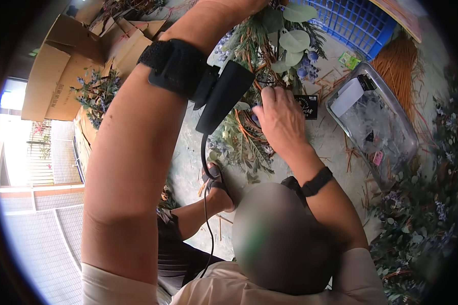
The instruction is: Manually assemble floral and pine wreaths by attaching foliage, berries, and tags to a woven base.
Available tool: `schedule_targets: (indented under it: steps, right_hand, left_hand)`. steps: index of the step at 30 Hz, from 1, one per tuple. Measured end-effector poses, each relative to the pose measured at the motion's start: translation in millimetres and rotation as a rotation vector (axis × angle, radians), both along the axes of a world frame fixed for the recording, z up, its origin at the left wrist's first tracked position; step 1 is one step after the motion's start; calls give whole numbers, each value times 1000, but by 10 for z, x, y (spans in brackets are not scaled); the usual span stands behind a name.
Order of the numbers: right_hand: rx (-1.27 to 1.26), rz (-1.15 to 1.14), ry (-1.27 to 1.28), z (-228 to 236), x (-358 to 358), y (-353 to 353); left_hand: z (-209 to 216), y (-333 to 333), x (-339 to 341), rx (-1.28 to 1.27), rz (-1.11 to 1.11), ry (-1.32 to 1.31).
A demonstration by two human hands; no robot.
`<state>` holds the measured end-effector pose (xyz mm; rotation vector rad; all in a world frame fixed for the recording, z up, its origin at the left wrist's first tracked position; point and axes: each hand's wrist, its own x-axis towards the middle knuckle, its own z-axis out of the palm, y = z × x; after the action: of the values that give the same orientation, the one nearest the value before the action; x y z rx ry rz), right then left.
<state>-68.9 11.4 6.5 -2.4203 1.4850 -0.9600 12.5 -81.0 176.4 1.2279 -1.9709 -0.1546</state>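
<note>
A wreath (pixel 249 127) of brown twigs, green leaves and blue berries is in front of me. My right hand (pixel 281 118) is on its right side, fingers curled down and closed round the twigs. Their tips are hidden. Next to that hand is a black card tag (pixel 306 107) with pale print; whether the hand touches it, I cannot tell. My left arm stretches up past the wreath's left side to the top edge, and the left hand is cut off there. A black device (pixel 225 96) with a cable is strapped to the left forearm.
At the right lies a clear plastic tub (pixel 374 122) holding bags and small pieces. A blue crate (pixel 353 25) and a bundle of brown sticks (pixel 398 66) are behind it. Cardboard boxes (pixel 61 76) stand at the left; leafy stems (pixel 417 223) pile up at the lower right.
</note>
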Motion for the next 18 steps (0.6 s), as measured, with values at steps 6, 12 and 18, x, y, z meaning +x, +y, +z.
schedule_targets:
  steps: [6,12,18]
  right_hand:
    - [136,21,-92,81,19,-30]
    - [114,98,-686,-73,-106,-76]
    - [415,15,-655,128,14,-48]
  left_hand:
    - [-54,-44,-50,-11,35,22]
    - [-157,-160,13,-101,8,49]
    - [-85,-110,32,-228,50,-18]
